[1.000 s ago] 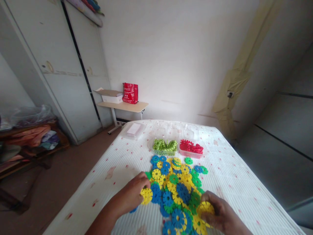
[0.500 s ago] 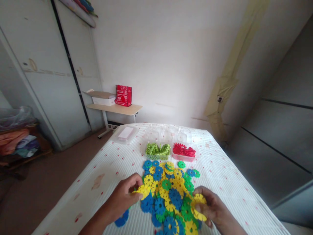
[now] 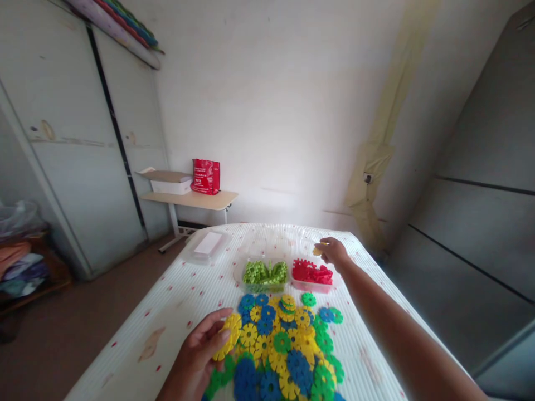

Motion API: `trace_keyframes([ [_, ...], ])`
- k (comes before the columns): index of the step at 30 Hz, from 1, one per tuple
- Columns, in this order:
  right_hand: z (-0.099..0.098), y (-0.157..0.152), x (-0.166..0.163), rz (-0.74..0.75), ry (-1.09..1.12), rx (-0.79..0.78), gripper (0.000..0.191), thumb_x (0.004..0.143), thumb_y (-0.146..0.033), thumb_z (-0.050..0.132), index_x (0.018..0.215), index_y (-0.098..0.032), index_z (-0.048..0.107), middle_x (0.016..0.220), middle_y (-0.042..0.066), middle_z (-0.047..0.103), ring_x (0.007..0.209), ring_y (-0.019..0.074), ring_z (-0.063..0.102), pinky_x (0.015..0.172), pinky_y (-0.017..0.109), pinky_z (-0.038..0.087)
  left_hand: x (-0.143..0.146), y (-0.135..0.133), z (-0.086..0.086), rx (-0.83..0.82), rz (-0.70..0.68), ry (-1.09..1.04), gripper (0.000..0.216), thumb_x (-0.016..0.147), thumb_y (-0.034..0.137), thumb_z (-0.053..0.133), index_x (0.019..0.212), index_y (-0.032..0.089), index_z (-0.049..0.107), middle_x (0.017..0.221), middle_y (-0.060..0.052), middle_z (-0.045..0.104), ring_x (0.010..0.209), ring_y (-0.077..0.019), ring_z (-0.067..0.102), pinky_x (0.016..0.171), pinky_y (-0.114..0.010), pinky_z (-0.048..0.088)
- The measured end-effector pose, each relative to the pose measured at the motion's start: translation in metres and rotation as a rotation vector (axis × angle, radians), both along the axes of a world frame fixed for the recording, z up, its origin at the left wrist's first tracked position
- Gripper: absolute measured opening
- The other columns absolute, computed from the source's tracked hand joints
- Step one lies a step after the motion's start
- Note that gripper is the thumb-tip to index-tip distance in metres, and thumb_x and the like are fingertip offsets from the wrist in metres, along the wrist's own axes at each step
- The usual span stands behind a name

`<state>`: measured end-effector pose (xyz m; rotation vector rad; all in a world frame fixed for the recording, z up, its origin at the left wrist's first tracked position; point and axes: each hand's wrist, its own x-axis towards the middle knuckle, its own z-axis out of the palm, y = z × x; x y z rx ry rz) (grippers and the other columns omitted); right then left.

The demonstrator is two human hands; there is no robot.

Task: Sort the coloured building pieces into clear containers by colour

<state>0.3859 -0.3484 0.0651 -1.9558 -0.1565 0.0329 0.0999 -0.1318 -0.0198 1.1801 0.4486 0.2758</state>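
Low at the left of the pile, my left hand (image 3: pixel 198 345) is closed on a small stack of yellow interlocking discs (image 3: pixel 230 334), notched around their rims. My right hand (image 3: pixel 334 252) reaches far forward, fingers pinched on yellow discs (image 3: pixel 318 249), beside a clear plastic container (image 3: pixel 297 239) behind the red pieces. How many discs it holds I cannot tell. Between my arms a loose pile of blue, green and yellow discs (image 3: pixel 279 342) spreads over the table.
A clear box of light-green pieces (image 3: pixel 265 273) and another of red pieces (image 3: pixel 311 272) stand beyond the pile. A clear lid with a white label (image 3: pixel 208 245) lies at the far left of the cloth-covered table (image 3: pixel 167 312). Behind is a side table with a red bag (image 3: pixel 206 176).
My right hand has moved from the pile's right side forward past the red box, carrying yellow discs. My left hand has shifted slightly left and down, its discs now tilted upright. The view has tipped up.
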Motion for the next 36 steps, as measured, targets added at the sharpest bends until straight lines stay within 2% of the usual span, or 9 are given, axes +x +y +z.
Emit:
trace_keyframes([
  [5,0.002,0.001,0.022,-0.105,-0.085,-0.08,0.017,0.084,-0.027,0.056,0.092,-0.012,0.056,0.073,-0.002,0.06,0.053,0.0061,0.056,0.045,0.018,0.046,-0.001,0.005,-0.002,0.074,-0.003,0.062,0.047,0.061,0.046,0.072,0.099,0.022,0.061,0.085,0.0,0.061,0.062,-0.0136,0.057,0.046,-0.02,0.038],
  [9,-0.013,-0.036,0.016,-0.136,-0.164,-0.135,0.011,0.076,-0.02,0.055,0.084,-0.013,0.059,0.064,0.0,0.061,0.054,0.0102,0.06,0.045,0.019,0.044,-0.001,0.003,-0.002,0.098,-0.041,0.063,0.048,0.061,0.045,0.071,0.102,0.021,0.062,0.089,-0.002,0.063,0.065,-0.0146,0.057,0.047,-0.021,0.04],
  [14,-0.052,-0.099,-0.001,-0.173,-0.205,-0.241,0.017,0.071,-0.025,0.05,0.078,-0.014,0.061,0.052,0.0,0.059,0.047,0.0136,0.058,0.049,0.024,0.043,0.01,-0.005,0.012,0.143,-0.203,0.073,0.05,0.063,0.041,0.069,0.108,0.021,0.059,0.105,-0.006,0.062,0.072,-0.0171,0.06,0.048,-0.022,0.044],
  [17,-0.08,-0.123,-0.015,-0.174,-0.208,-0.311,0.018,0.067,-0.027,0.05,0.073,-0.016,0.062,0.049,0.0,0.059,0.047,0.0158,0.057,0.053,0.027,0.042,0.043,-0.016,0.038,0.252,-0.316,0.047,0.046,0.067,0.031,0.066,0.111,0.019,0.057,0.11,-0.007,0.061,0.078,-0.0185,0.06,0.052,-0.023,0.047],
  [20,-0.103,-0.131,-0.026,-0.18,-0.235,-0.357,0.022,0.066,-0.031,0.047,0.074,-0.019,0.063,0.06,0.002,0.065,0.056,0.0184,0.06,0.057,0.028,0.042,0.097,-0.036,0.07,0.308,-0.388,0.003,0.042,0.068,0.022,0.065,0.109,0.016,0.057,0.106,-0.007,0.062,0.076,-0.0174,0.062,0.053,-0.023,0.048],
  [24,-0.116,-0.131,-0.03,-0.163,-0.272,-0.39,0.026,0.067,-0.034,0.043,0.078,-0.02,0.062,0.069,0.004,0.067,0.06,0.019,0.061,0.061,0.029,0.042,0.163,-0.064,0.097,0.358,-0.349,-0.1,0.03,0.084,0.029,0.055,0.109,0.014,0.055,0.105,-0.007,0.06,0.083,-0.0168,0.06,0.069,-0.033,0.051],
  [27,-0.117,-0.131,-0.029,-0.15,-0.283,-0.406,0.026,0.068,-0.033,0.041,0.078,-0.019,0.061,0.072,0.004,0.067,0.058,0.018,0.06,0.061,0.028,0.043,0.176,-0.074,0.095,0.376,-0.32,-0.146,0.032,0.087,0.032,0.051,0.114,0.015,0.051,0.113,-0.007,0.055,0.095,-0.0189,0.057,0.079,-0.039,0.05],
  [31,-0.115,-0.132,-0.03,-0.129,-0.292,-0.409,0.026,0.07,-0.032,0.039,0.078,-0.019,0.06,0.075,0.005,0.067,0.058,0.0169,0.06,0.061,0.027,0.044,0.165,-0.072,0.08,0.416,-0.285,-0.158,0.031,0.087,0.032,0.052,0.114,0.016,0.052,0.114,-0.007,0.055,0.096,-0.02,0.057,0.08,-0.039,0.049],
  [36,-0.112,-0.134,-0.034,-0.126,-0.299,-0.392,0.027,0.072,-0.032,0.039,0.08,-0.018,0.06,0.071,0.005,0.066,0.055,0.0171,0.059,0.059,0.028,0.044,0.163,-0.057,0.077,0.511,-0.217,-0.135,0.025,0.085,0.03,0.053,0.104,0.013,0.057,0.097,-0.005,0.061,0.08,-0.015,0.061,0.068,-0.031,0.052],
])
